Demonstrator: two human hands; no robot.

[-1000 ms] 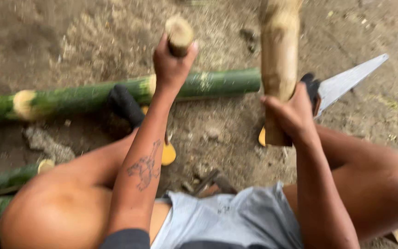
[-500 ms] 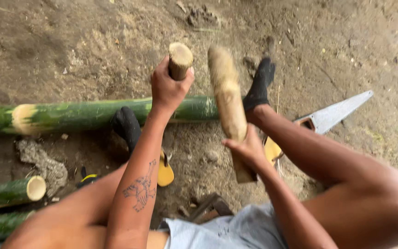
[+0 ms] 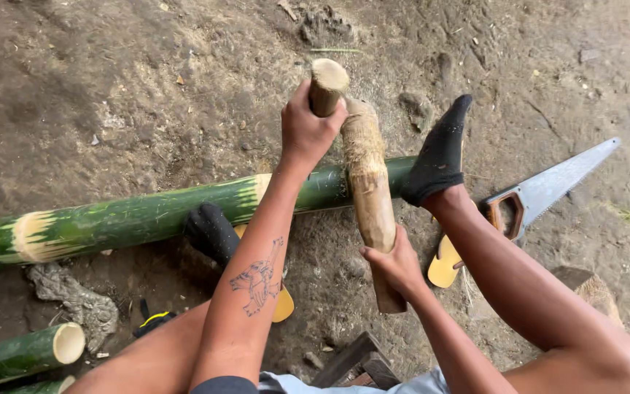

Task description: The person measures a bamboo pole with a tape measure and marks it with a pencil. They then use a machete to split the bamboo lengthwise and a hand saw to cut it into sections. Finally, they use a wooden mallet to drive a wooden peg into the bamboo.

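Observation:
My left hand [image 3: 306, 131] grips a short upright wooden handle [image 3: 327, 84] just above a long green bamboo pole [image 3: 147, 215] that lies across the dirt. My right hand [image 3: 397, 266] holds a thick wooden mallet [image 3: 368, 190] near its lower end; the mallet's frayed head rests against the handle beside my left hand. What the handle joins below my fingers is hidden. Both my feet in black socks [image 3: 439, 157] press on the pole.
A hand saw [image 3: 548, 190] lies on the ground at the right. Yellow sandals [image 3: 442, 263] sit under my feet. Cut bamboo pieces [image 3: 23, 354] lie at the lower left, next to a grey rag [image 3: 74, 303]. A wooden block [image 3: 351, 361] is near my lap.
The mallet has swung down from high at the right onto the handle held by my left hand. The view has shifted down and left.

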